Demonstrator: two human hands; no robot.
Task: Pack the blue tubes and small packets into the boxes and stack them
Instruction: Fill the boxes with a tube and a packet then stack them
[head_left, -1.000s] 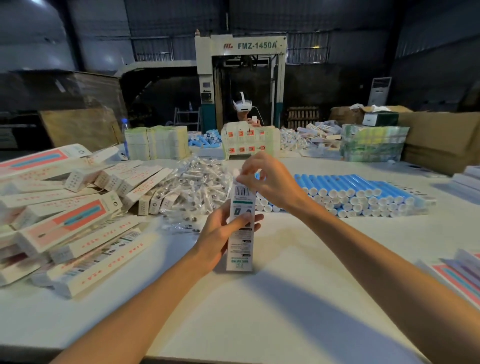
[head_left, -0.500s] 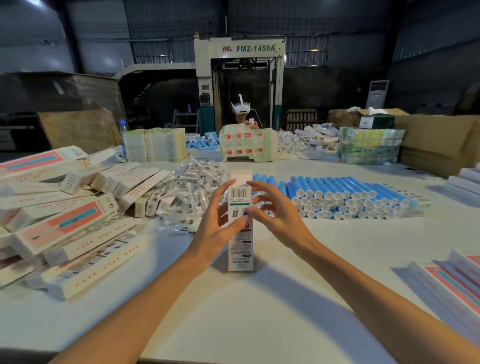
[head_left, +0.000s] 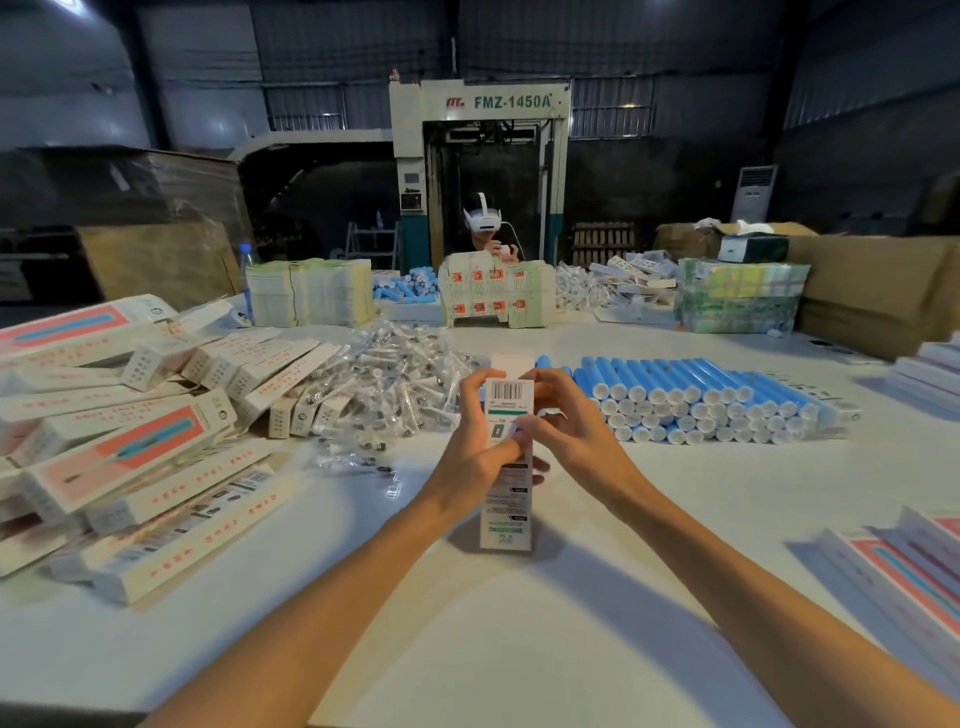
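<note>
A tall white box (head_left: 506, 504) with a barcode stands upright on the white table (head_left: 519, 649), its top flap raised. My left hand (head_left: 475, 447) grips its left side. My right hand (head_left: 566, 426) holds its right side, fingertips at the upper front. Behind to the right lies a stacked row of blue tubes (head_left: 701, 395) with white caps. A heap of small clear packets (head_left: 395, 384) lies behind to the left. Whatever is inside the box is hidden.
Packed white-and-red boxes (head_left: 130, 447) are piled on the left. More such boxes (head_left: 904, 577) lie at the right edge. A person in a headset (head_left: 485, 228) sits across the table behind flat cartons (head_left: 496, 293). Cardboard boxes (head_left: 878, 286) stand at the back right.
My right hand has come down from the box's top to its upper right side. Both hands now close around the box, whose flap still stands up.
</note>
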